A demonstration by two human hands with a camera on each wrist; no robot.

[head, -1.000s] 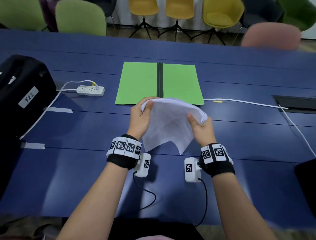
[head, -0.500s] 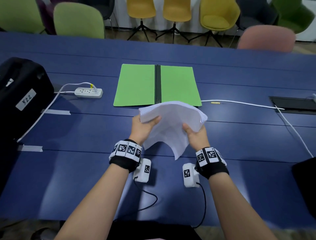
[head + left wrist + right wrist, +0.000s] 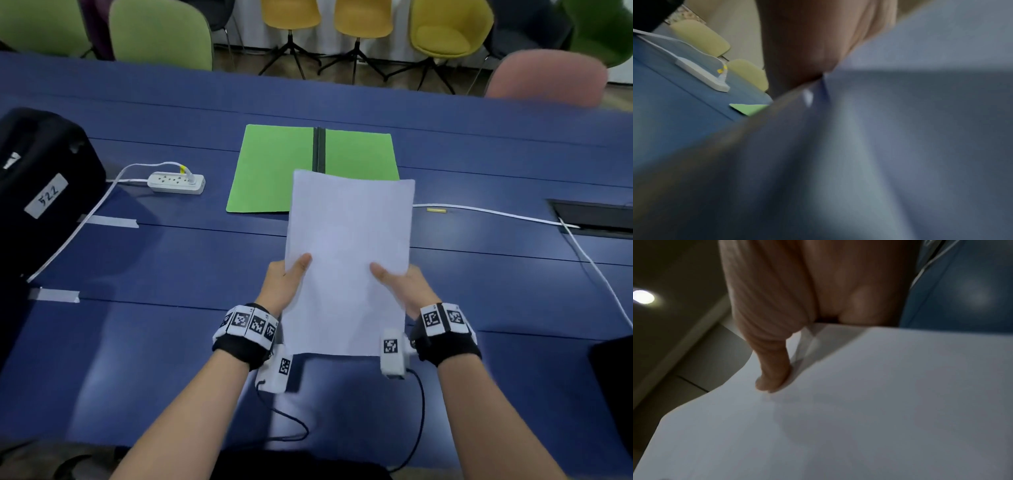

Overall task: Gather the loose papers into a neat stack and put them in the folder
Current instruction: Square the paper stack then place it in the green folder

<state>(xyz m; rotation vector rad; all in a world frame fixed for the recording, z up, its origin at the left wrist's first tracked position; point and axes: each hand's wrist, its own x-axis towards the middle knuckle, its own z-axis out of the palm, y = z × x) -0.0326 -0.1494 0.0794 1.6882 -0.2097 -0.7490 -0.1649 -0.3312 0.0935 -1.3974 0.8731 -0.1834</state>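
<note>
A stack of white papers (image 3: 347, 253) is held flat above the blue table, its far edge overlapping the near edge of the open green folder (image 3: 274, 168). My left hand (image 3: 286, 281) grips the stack's left edge, thumb on top. My right hand (image 3: 399, 284) grips the right edge the same way. In the right wrist view the thumb presses on the top sheet of the papers (image 3: 859, 410), and several sheet edges show under it. The left wrist view is blurred; the papers (image 3: 900, 146) fill most of it, and a corner of the folder (image 3: 748, 108) shows.
A white power strip (image 3: 176, 182) and its cable lie left of the folder. A black case (image 3: 37, 185) stands at the far left. A white cable (image 3: 486, 212) runs right to a table hatch (image 3: 596, 219). Chairs line the far side.
The papers were bunched and drooping between my hands; now they lie flat as one squared stack, turned lengthwise and reaching toward the folder. My hands have shifted to the stack's side edges.
</note>
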